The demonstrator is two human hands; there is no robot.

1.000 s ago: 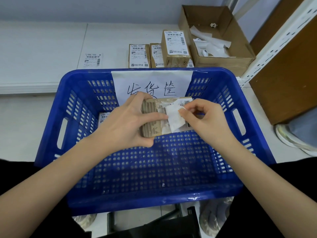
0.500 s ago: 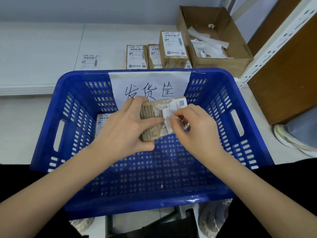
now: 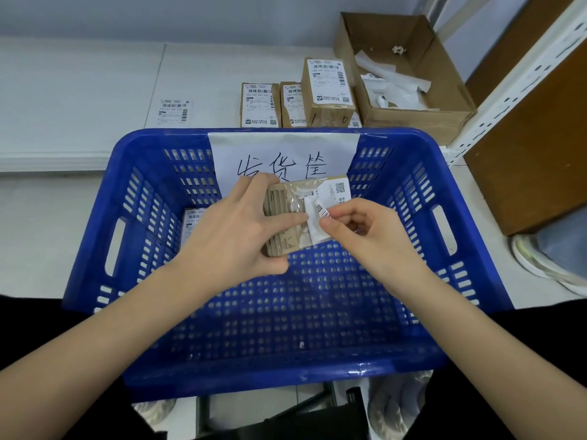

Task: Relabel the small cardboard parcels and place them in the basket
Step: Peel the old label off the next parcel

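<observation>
Over the blue basket (image 3: pixel 95 249) my left hand (image 3: pixel 235 236) grips a small cardboard parcel (image 3: pixel 286 198) by its left side. A white label (image 3: pixel 317 223) is partly peeled off the parcel's top, and my right hand (image 3: pixel 365 233) pinches its loose edge. A labelled parcel (image 3: pixel 192 220) lies inside the basket at the back left, mostly hidden by my left hand. Three more labelled parcels (image 3: pixel 328 87) stand on the white table behind the basket.
A loose label (image 3: pixel 174 111) lies on the white table (image 3: pixel 79 90) at the back left. An open cardboard box (image 3: pixel 413 115) holding paper scraps sits at the back right, beside a white shelf post (image 3: pixel 514 81). A handwritten paper sign (image 3: pixel 282 154) hangs on the basket's far wall.
My right hand has shifted its pinch on the peeled label, folding it further over the parcel's top. The left hand keeps its hold on the parcel.
</observation>
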